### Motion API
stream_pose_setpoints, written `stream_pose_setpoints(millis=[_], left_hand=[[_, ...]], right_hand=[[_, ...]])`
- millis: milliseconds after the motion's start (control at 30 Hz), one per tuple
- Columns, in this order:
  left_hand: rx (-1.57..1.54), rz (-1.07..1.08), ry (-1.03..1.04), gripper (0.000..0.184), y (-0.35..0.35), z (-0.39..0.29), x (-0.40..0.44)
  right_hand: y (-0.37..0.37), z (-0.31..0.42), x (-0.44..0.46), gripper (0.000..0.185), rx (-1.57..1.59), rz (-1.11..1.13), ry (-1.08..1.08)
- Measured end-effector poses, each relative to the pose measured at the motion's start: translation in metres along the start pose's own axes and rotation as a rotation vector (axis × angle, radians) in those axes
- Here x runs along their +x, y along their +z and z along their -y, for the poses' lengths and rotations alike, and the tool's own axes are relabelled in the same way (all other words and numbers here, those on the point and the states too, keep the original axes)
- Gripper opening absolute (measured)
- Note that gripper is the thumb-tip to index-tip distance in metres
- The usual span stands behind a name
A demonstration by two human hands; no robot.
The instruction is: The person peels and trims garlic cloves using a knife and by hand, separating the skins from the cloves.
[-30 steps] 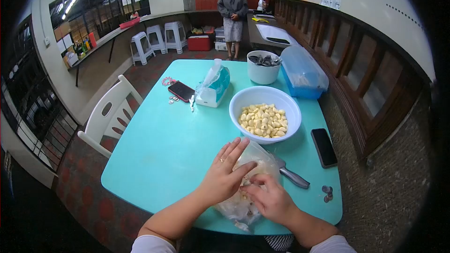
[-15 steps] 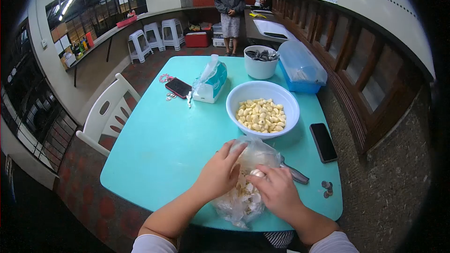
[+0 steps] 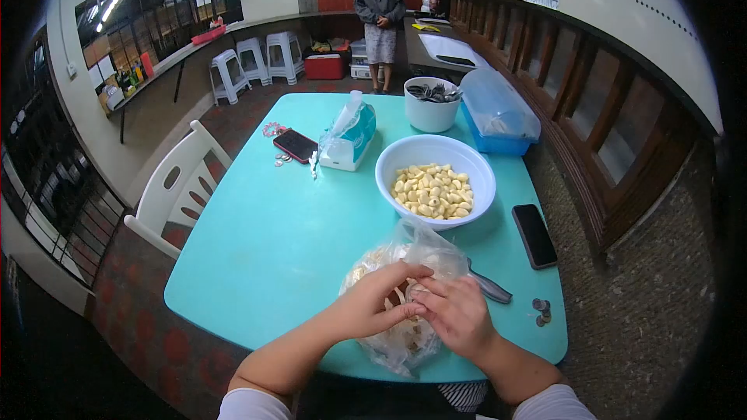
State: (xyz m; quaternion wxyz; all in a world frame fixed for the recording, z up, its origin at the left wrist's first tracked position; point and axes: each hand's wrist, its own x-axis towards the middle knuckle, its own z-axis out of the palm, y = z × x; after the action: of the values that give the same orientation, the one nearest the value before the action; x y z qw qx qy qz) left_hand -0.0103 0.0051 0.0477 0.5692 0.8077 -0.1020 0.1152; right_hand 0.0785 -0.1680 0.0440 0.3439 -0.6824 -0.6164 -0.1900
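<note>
the left hand (image 3: 375,303) and right hand (image 3: 464,315), half curled, meet over a thin clear plastic bag (image 3: 401,348); i can't tell if anything's held. pinch gently, stay low.

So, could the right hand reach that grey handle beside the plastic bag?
Probably yes: the grey handle lies close to the right hand, its outer end uncovered on the table. The hand looks busy over the plastic bag, though.
</note>
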Motion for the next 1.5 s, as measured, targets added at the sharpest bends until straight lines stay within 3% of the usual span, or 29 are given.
stream_pose_setpoints(millis=[233,533,667,800,900,1000,1233,1500], left_hand=[[-0.448,0.035,-0.103,0.043,0.001,0.006,0.0],[-0.607,0.074,-0.067,0.04,-0.001,0.016,0.002],[-0.623,-0.044,-0.109,0.041,0.002,0.017,0.002],[-0.434,-0.217,0.021,0.042,0.002,0.018,0.006],[-0.062,-0.285,0.09,0.042,0.0,0.018,0.006],[0.177,-0.254,0.148,0.044,-0.001,0.016,0.005],[0.191,-0.257,0.205,0.044,0.006,0.018,0.003],[0.366,-0.236,0.326,0.046,0.013,0.017,0.003]], right_hand=[[0.001,0.002,-0.001,0.036,0.128,-0.16,0.099],[-0.003,-0.01,-0.005,0.027,0.246,-0.18,0.132],[-0.002,-0.013,-0.006,0.023,0.172,-0.184,0.205],[0.003,-0.018,-0.002,0.021,0.207,-0.134,0.188],[0.003,-0.014,-0.002,0.021,0.224,-0.138,0.131],[-0.003,-0.007,0.0,0.028,0.264,-0.139,0.205],[-0.002,-0.004,0.001,0.05,0.309,-0.099,0.312],[-0.001,-0.001,0.0,0.047,0.398,-0.015,0.341]])
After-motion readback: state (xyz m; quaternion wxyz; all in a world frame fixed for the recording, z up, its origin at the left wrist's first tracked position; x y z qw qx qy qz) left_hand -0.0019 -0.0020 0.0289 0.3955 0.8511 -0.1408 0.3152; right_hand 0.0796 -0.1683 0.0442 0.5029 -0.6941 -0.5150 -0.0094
